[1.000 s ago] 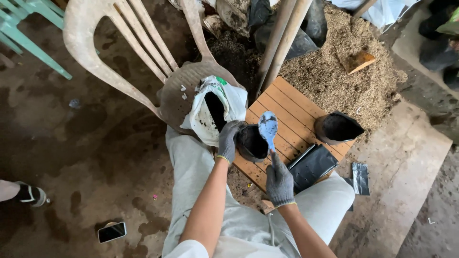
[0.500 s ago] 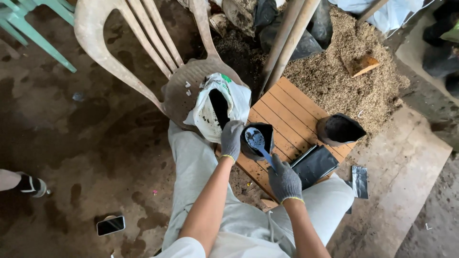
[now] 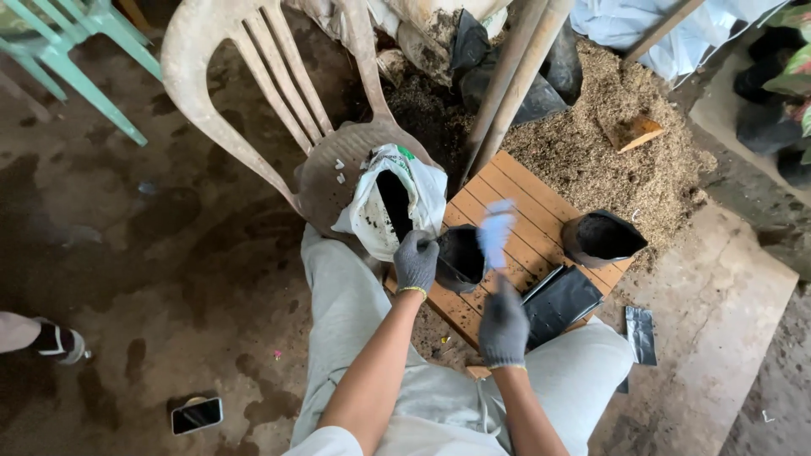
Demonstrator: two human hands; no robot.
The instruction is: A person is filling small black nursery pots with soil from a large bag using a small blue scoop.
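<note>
The left hand, in a grey knit glove, has its grip clamped on the near left rim of a small black plastic grow bag that stands open-mouthed on the low orange slatted wooden table. The bag sits just right of the fingers, its rim pinched under them, its dark inside facing up.

The right hand, gloved the same, is blurred, but its grip is closed round the handle of a light blue plastic spoon. The spoon's bowl is raised above the table, just right of the bag's mouth and beyond the hand, apart from the bag as far as the blur lets one tell.

A white plastic sack with a dark opening leans on the seat of a dirty beige plastic chair, just left of the bag and touching the left glove's far side. A second open black grow bag stands at the table's right edge, well apart from both hands. A flat stack of folded black bags lies on the table's near corner, just right of the right hand. Behind the table spreads a heap of tan husk.
</note>
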